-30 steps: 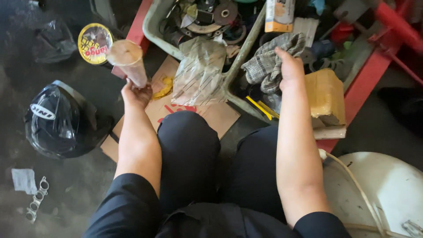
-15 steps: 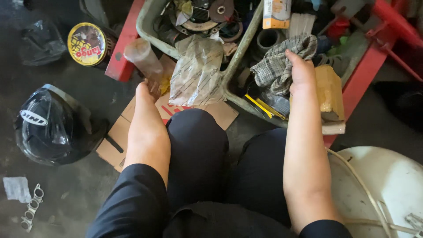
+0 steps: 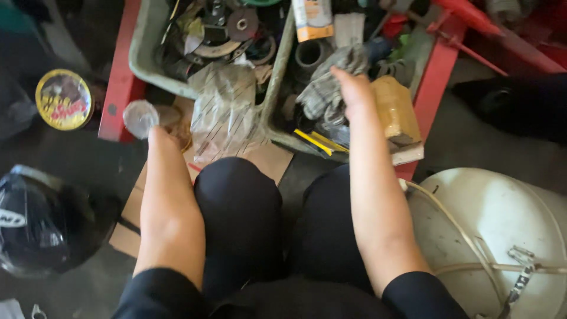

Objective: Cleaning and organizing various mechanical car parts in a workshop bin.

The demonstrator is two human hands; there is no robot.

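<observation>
While the left hand (image 3: pixel 158 134) grasps a clear plastic cup (image 3: pixel 140 118), the right hand (image 3: pixel 352 88) rests on a grey knitted work glove (image 3: pixel 323 88). Whether the right hand is clenched cannot be told. Both lie by a grey-green plastic crate (image 3: pixel 273 97).

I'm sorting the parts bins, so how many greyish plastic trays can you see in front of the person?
2. The left tray holds discs and rings, above the left hand; the right tray lies under the right hand. Others may lie outside the view.
</observation>
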